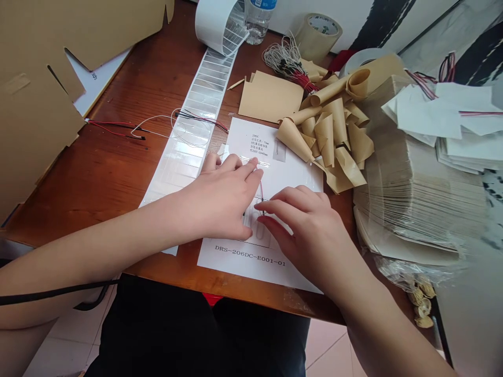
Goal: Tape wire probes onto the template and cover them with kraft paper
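Observation:
My left hand (pixel 231 193) lies over a printed white sheet (pixel 239 256), fingers spread and tips pressing near the upper end of a thin red wire (pixel 261 186). From the right, my right hand (pixel 302 220) has thumb and forefinger close around the black part at the wire's lower end, inside a rectangle drawn on the sheet. A clear, looped outline shows faintly under the fingers. My left hand hides part of the rectangle and the wire's upper end.
A label strip (pixel 204 94) runs from its roll, with wire leads (pixel 118 125) beside it. Brown paper squares (pixel 271 97), curled paper pieces (pixel 334 125), bundled wires (pixel 286 60), a tape roll (pixel 318 36) and a water bottle (pixel 257 23) stand behind. Stacked sheets (pixel 424 199) border the right, a cardboard box (pixel 39 104) the left.

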`<state>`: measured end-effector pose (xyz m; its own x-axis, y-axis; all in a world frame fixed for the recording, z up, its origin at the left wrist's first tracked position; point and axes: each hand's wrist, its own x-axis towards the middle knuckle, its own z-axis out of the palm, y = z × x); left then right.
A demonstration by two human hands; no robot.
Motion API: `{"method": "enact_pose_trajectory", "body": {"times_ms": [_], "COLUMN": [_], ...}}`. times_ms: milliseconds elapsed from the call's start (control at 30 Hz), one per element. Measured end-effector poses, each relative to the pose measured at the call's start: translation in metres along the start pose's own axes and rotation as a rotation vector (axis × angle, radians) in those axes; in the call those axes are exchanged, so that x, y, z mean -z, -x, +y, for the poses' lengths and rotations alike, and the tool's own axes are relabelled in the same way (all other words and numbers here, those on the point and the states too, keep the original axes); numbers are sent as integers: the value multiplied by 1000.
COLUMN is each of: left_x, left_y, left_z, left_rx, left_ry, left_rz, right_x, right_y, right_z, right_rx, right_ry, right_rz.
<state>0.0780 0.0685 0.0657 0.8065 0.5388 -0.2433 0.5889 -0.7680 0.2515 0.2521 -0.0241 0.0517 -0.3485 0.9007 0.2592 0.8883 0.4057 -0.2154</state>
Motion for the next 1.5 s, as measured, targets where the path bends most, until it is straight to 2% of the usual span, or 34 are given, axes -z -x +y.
{"method": "enact_pose_trajectory", "body": {"times_ms": [167,333,467,633,1033,1267,1500], "left_x": [1,4,5,5,8,7,-2], "left_y": [1,1,2,2,3,0,-4], "left_z": [1,0,-3,-6,-9,-10,-9], "left_rx": [-7,-24,-20,-36,-32,-55,-69], "left_ry": [-25,-30,-4,27,75,56,-1], "left_rz": [-13,-52,-60,-35,-31,16,140], "right_x": [8,15,11,6,13,12,11], "right_y": [-1,-3,-6,-5,-7,-7,-8], "right_z": [15,26,21,18,8,6,1], "right_rx": [4,0,-110,-274,-391,-371,-355], "right_ry": [-27,-34,-56,-87,-339,-361,-376], "right_rz": [32,-19,-57,-9,48,82,128]}}
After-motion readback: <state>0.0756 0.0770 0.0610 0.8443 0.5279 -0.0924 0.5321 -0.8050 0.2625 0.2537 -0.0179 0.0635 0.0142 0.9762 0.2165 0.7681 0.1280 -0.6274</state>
